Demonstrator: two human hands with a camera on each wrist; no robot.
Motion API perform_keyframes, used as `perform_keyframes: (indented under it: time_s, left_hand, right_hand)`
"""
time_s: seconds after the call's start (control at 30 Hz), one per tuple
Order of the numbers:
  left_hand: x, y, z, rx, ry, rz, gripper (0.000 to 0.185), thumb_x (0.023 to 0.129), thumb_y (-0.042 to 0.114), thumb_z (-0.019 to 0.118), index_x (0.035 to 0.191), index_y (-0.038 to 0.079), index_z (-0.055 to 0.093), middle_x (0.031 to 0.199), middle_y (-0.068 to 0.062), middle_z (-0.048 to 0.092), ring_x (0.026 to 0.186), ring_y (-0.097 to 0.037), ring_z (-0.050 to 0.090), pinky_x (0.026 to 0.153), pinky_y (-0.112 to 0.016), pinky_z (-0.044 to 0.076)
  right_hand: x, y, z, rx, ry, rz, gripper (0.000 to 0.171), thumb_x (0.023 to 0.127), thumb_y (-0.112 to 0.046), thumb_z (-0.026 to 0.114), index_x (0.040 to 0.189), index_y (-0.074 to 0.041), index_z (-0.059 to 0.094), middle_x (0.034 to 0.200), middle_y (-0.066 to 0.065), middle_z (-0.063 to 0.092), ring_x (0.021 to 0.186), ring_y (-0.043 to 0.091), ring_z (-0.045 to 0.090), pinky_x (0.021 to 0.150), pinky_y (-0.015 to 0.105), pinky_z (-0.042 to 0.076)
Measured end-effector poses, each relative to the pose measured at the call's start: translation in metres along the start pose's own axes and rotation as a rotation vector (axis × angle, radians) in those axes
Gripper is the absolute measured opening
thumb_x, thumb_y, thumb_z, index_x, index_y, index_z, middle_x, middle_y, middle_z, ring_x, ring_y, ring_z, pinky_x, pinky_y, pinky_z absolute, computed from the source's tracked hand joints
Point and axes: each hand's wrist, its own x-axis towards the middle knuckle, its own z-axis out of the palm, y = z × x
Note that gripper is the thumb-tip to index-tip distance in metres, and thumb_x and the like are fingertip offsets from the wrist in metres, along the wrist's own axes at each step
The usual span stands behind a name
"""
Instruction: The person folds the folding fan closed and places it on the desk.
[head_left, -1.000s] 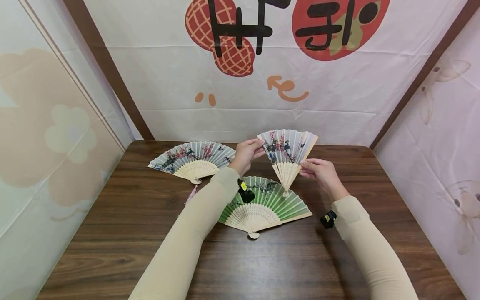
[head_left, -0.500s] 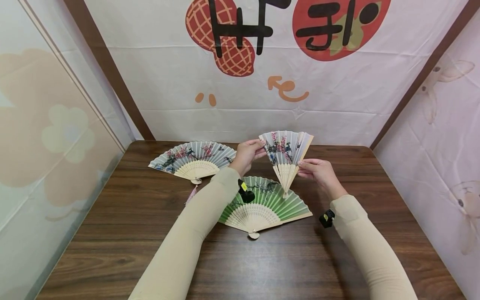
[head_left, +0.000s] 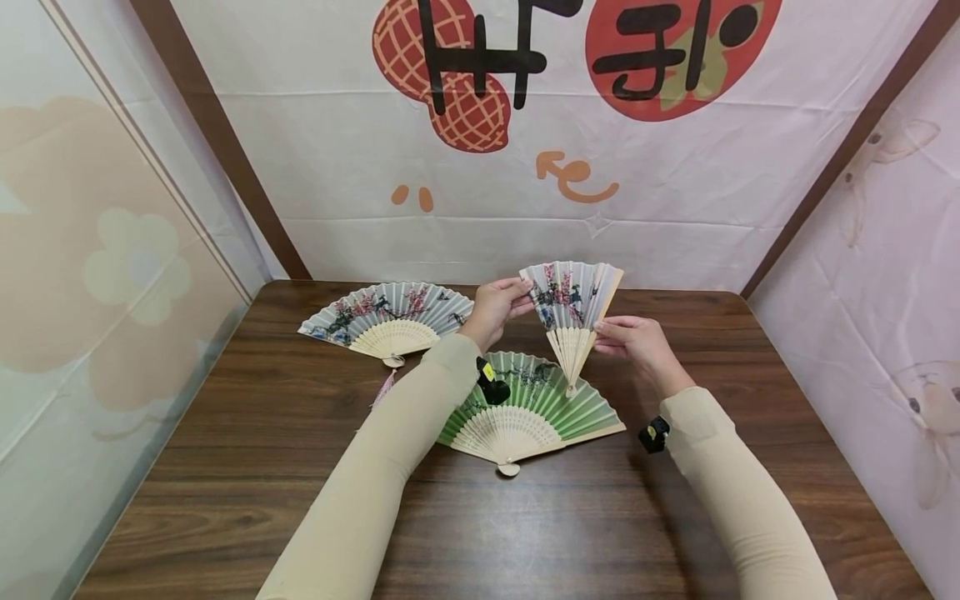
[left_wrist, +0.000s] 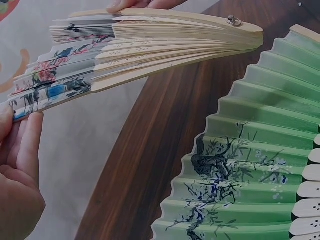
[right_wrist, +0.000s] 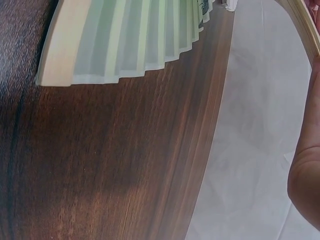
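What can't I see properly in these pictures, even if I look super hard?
- Head view: the back of the held fan, turned away.
- Head view: some of the green fan's left side, behind the left sleeve.
- Left wrist view: the rest of the green fan, cut off by the right and bottom edges.
- Right wrist view: much of the right hand, cut off by the right edge.

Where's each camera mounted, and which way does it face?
Head: worn on the head, facing forward and down at held fan, green fan, tasselled fan; left hand, right hand and sleeves show.
Left wrist: worn there, facing held fan and green fan; parts of both hands show.
Right wrist: worn there, facing green fan, table and backdrop; right hand partly shows.
Wrist views share the green fan.
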Motion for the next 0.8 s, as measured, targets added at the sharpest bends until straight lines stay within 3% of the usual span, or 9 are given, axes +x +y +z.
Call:
perform_keyframes:
  time_s: [0.2, 0.3, 0.43, 0.53, 0.6, 0.8]
  left_hand:
    - [0.0000, -0.0005, 0.0026, 0.003, -0.012, 0.005, 0.030, 0.095, 0.001, 0.063, 0.123, -0.009, 0.064, 0.084, 0.000, 0.070, 0.064, -0.008, 0.067, 0.074, -0.023, 0.064]
    - [-0.0002, -0.0007, 0.0038, 0.000, -0.013, 0.008, 0.029, 0.095, 0.000, 0.063, 0.123, -0.009, 0.063, 0.084, -0.001, 0.070, 0.063, -0.008, 0.067, 0.068, -0.020, 0.064]
    - [-0.0005, -0.0008, 0.0046, 0.009, -0.015, 0.004, 0.030, 0.095, 0.000, 0.063, 0.123, -0.009, 0.063, 0.101, -0.012, 0.073, 0.063, -0.008, 0.067, 0.068, -0.020, 0.064]
    - [-0.0005, -0.0015, 0.0047, 0.018, -0.021, -0.001, 0.030, 0.096, 0.001, 0.063, 0.124, -0.009, 0.063, 0.120, -0.021, 0.069, 0.065, -0.008, 0.067, 0.069, -0.020, 0.064]
    - [-0.0001, -0.0025, 0.0049, 0.017, -0.022, -0.001, 0.030, 0.096, 0.000, 0.063, 0.125, -0.009, 0.063, 0.125, -0.023, 0.066, 0.065, -0.009, 0.068, 0.068, -0.020, 0.064]
    - [0.0004, -0.0031, 0.0064, 0.007, -0.023, 0.010, 0.030, 0.095, -0.001, 0.062, 0.124, -0.010, 0.063, 0.100, -0.012, 0.072, 0.064, -0.009, 0.068, 0.067, -0.020, 0.064]
  right_hand:
    - [0.0002, -0.0007, 0.0009, -0.024, -0.016, 0.008, 0.024, 0.096, -0.003, 0.064, 0.080, -0.017, 0.074, 0.075, -0.002, 0.075, 0.070, 0.009, 0.072, 0.080, 0.028, 0.065]
    - [-0.0003, -0.0006, 0.0003, -0.040, -0.011, 0.011, 0.023, 0.096, -0.004, 0.064, 0.080, -0.017, 0.074, 0.076, -0.003, 0.075, 0.071, 0.009, 0.072, 0.082, 0.030, 0.065]
    - [-0.0001, 0.0013, -0.0009, -0.063, -0.003, 0.015, 0.023, 0.097, -0.006, 0.063, 0.081, -0.018, 0.074, 0.078, -0.005, 0.075, 0.073, 0.009, 0.072, 0.084, 0.030, 0.064]
    - [0.0000, 0.0047, -0.0013, -0.066, 0.002, 0.005, 0.025, 0.098, -0.006, 0.062, 0.081, -0.020, 0.074, 0.079, -0.007, 0.075, 0.075, 0.008, 0.072, 0.085, 0.031, 0.064]
    - [0.0001, 0.0070, -0.0012, -0.060, 0.007, -0.005, 0.026, 0.098, -0.006, 0.061, 0.081, -0.021, 0.074, 0.079, -0.008, 0.075, 0.075, 0.008, 0.072, 0.085, 0.031, 0.064]
    - [0.0012, 0.0091, 0.0007, -0.029, 0.022, -0.005, 0.024, 0.097, -0.006, 0.063, 0.082, -0.020, 0.074, 0.081, -0.008, 0.075, 0.077, 0.007, 0.073, 0.083, 0.028, 0.064]
